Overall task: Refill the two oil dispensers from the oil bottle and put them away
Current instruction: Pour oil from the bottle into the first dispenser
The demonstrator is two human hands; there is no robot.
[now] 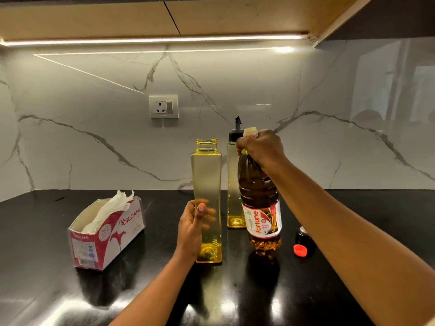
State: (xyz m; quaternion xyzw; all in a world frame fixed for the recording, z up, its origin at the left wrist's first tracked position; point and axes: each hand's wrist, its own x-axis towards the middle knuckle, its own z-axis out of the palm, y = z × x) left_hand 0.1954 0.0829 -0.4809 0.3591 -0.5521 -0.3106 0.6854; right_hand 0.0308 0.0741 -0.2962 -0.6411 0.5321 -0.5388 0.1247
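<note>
Left hand: fingers and thumb wrapped round the lower body of the open dispenser, which stands on the counter.

Right hand: closed round the neck of the oil bottle, at 3 o'clock of that dispenser. Cannot tell whether the bottle is lifted.

Progress, my judgement: preparation only.
- Open dispenser: uncapped, a thin layer of oil at its base.
- Capped dispenser, at 1 o'clock behind it: also nearly empty.
- Both fills, recapping and putting away remain.

Count:
- Dispensers: 2.
- Oil bottle: 1.
- Red cap: 1, at 4 o'clock of the bottle.
- Loose black pourer top: 1, just beside the cap.
- Tissue box: 1, at 9 o'clock.
</note>
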